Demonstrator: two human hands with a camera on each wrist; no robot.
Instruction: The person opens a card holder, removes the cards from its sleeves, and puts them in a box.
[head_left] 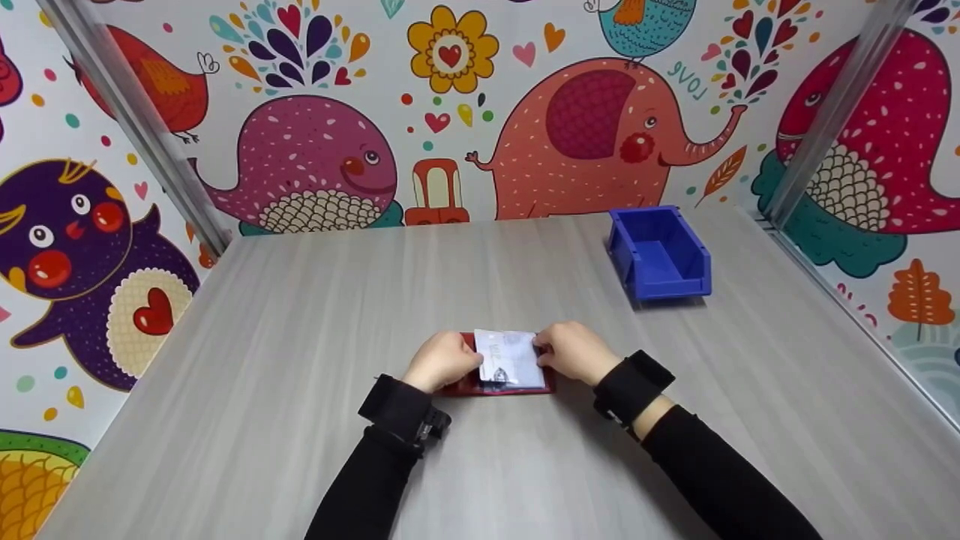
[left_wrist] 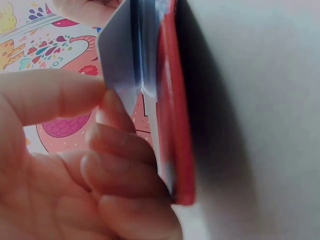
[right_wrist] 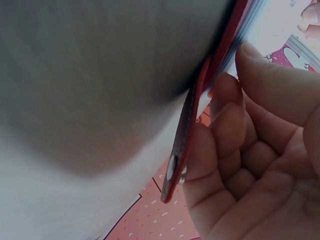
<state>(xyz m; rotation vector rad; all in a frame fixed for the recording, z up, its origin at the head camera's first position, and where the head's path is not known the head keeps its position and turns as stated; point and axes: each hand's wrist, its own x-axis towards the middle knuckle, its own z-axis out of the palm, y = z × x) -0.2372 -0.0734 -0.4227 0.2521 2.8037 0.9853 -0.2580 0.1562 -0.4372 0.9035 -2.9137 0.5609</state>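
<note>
A red card holder (head_left: 466, 388) lies spread on the table, with whitish plastic sleeves (head_left: 511, 361) stacked on its right part. In the left wrist view, my left hand (head_left: 444, 361) pinches the edge of a raised sleeve (left_wrist: 117, 55) between thumb and index finger. Its other fingers curl close to the red cover (left_wrist: 177, 130). My right hand (head_left: 576, 351) grips the right edge of the card holder, thumb on the sleeves. In the right wrist view, a strap with a metal snap (right_wrist: 172, 167) sticks out beside the curled fingers. What the sleeves contain is hard to make out.
A blue plastic bin (head_left: 660, 259) stands at the back right of the grey wood-look table (head_left: 315, 322). Printed walls with cartoon animals (head_left: 585, 142) border the table behind and at both sides, with metal posts (head_left: 142, 127) at the corners.
</note>
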